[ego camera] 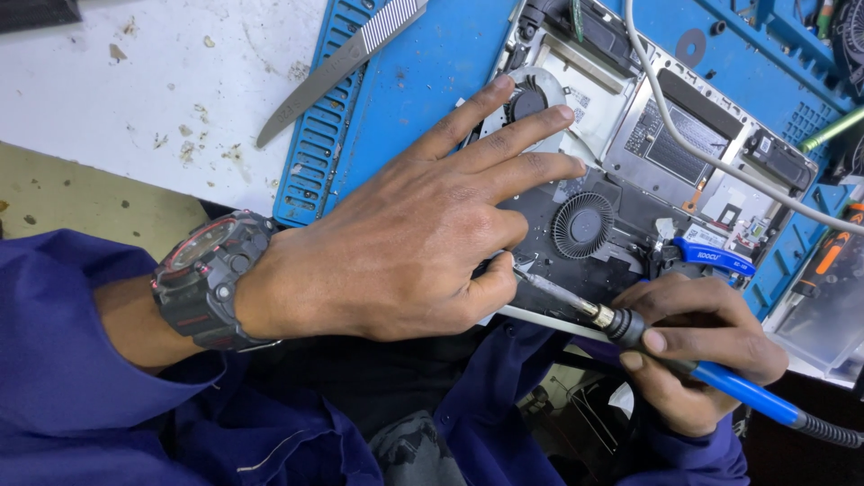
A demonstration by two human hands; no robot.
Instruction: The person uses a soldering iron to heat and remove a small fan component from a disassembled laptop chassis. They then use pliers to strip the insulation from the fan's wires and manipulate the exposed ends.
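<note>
Left hand [405,243] lies flat, released, hiding part of the open laptop [630,162]. Right hand [702,351] clenches the soldering iron [630,326]; its tip sits hidden behind the left thumb.

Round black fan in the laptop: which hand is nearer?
Left. The left hand lies spread on the laptop, its fingers right beside the fan. The right hand is lower, gripping the soldering iron.
</note>
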